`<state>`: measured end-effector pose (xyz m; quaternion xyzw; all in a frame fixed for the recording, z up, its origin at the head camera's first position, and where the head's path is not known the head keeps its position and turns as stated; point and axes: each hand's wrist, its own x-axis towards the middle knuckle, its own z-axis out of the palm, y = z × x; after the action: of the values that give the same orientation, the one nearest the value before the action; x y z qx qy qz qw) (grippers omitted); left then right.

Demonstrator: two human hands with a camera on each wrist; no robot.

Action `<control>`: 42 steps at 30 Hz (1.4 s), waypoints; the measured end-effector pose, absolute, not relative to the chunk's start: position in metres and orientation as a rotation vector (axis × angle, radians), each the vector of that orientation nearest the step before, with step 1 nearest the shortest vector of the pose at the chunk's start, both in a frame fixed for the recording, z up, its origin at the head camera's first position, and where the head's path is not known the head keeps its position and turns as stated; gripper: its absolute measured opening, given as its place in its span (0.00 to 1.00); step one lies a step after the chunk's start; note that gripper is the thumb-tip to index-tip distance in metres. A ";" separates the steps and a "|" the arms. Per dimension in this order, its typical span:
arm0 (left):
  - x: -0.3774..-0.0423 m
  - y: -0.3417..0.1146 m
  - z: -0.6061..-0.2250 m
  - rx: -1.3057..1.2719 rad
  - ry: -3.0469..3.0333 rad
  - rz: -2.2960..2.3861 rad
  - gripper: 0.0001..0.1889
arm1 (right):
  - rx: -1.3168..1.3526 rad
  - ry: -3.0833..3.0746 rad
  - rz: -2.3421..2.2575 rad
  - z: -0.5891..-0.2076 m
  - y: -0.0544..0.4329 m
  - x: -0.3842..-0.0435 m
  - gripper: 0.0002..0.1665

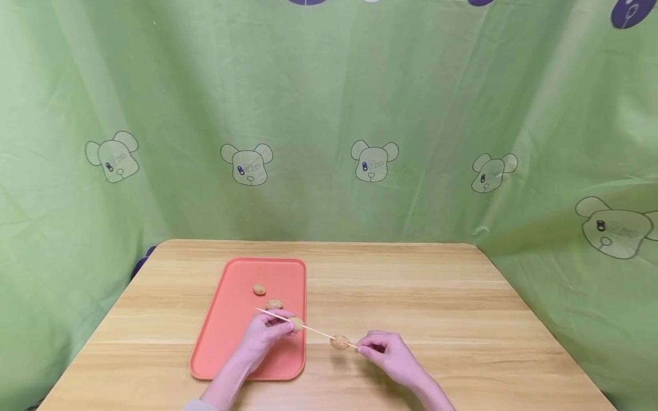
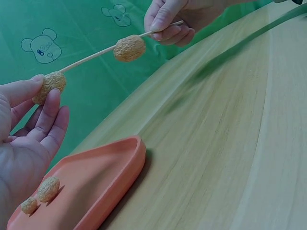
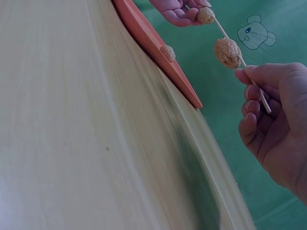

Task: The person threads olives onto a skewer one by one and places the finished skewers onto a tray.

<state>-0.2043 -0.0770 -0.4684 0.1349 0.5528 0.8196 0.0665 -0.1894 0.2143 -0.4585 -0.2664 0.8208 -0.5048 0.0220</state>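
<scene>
A thin wooden skewer (image 1: 317, 331) slants through the air between the two hands. My right hand (image 1: 393, 357) pinches it near its lower right end, between thumb and forefinger. One wrinkled golden-brown ball (image 2: 130, 48) is threaded on the skewer close to the right fingertips. At a second wrinkled ball (image 2: 50, 86), further along the stick, my left hand (image 1: 261, 334) has thumb and fingers on its sides. The skewer's far tip reaches past this ball in the head view. Below the left hand lies the coral-pink tray (image 1: 231, 319).
On the tray rest two more wrinkled balls, a smaller one (image 1: 259, 290) and a larger one (image 1: 274, 305). The tray lies on the left half of a wooden table (image 1: 401, 285). A green curtain (image 1: 319, 103) printed with bear heads hangs around the table.
</scene>
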 end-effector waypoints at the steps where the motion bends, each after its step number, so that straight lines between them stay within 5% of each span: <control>1: -0.204 -0.077 -0.468 0.401 1.662 2.474 0.10 | -0.824 2.540 -1.565 -0.458 0.214 -0.189 0.09; 33: -0.201 -0.067 -0.472 0.338 1.694 2.414 0.13 | -0.861 2.498 -1.595 -0.459 0.189 -0.190 0.07; 42: -0.203 -0.066 -0.474 0.322 1.696 2.402 0.17 | -0.796 2.503 -1.601 -0.433 0.183 -0.176 0.06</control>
<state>-0.2029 -0.0663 -0.4738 0.1084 0.5710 0.8086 0.0913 -0.1757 0.1825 -0.4333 -0.2587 0.8133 -0.5202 0.0327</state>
